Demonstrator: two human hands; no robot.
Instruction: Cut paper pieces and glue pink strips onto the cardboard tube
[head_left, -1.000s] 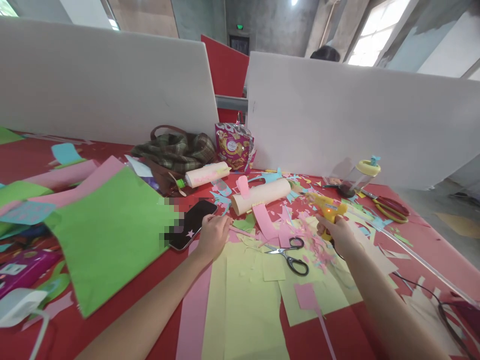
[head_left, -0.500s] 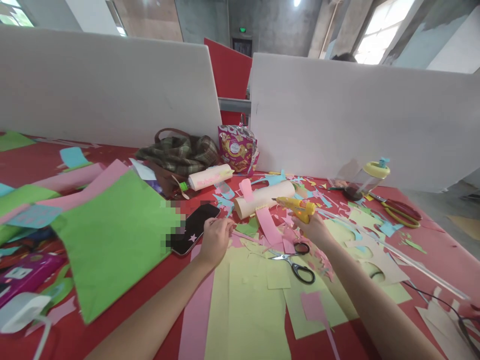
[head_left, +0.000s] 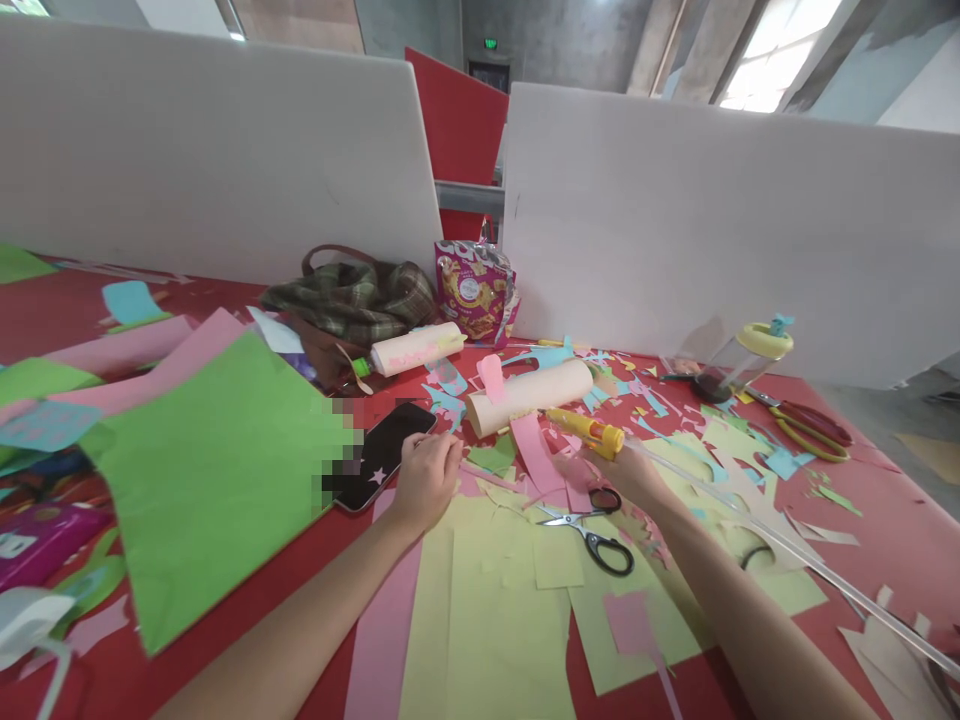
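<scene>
My right hand (head_left: 628, 474) is wrapped round a yellow glue gun (head_left: 589, 432), whose tip points left toward a cream paper roll (head_left: 544, 392). A long clear glue stick (head_left: 780, 538) runs out of the gun's back to the lower right. Beside a black phone (head_left: 382, 455), my left hand (head_left: 426, 482) is closed with its fingertips pressed together; whatever is in them is hidden. A pink paper strip (head_left: 534, 455) leans against the roll between the hands. Black-handled scissors (head_left: 600, 540) lie spread below the right hand, over pale yellow paper sheets (head_left: 502, 620).
A big green paper star (head_left: 217, 490) covers the left side. Farther back are a plaid bag (head_left: 360, 295), a purple snack bag (head_left: 474, 290) and another paper roll (head_left: 420, 348). On the right stand a clear bottle (head_left: 739, 360) and red-and-yellow-handled scissors (head_left: 814, 425). White boards (head_left: 675, 230) close the back.
The glue gun has come down a little and turned, with its glue stick now sloping more steeply. My left hand stays closed near the phone. The camera view has shifted slightly.
</scene>
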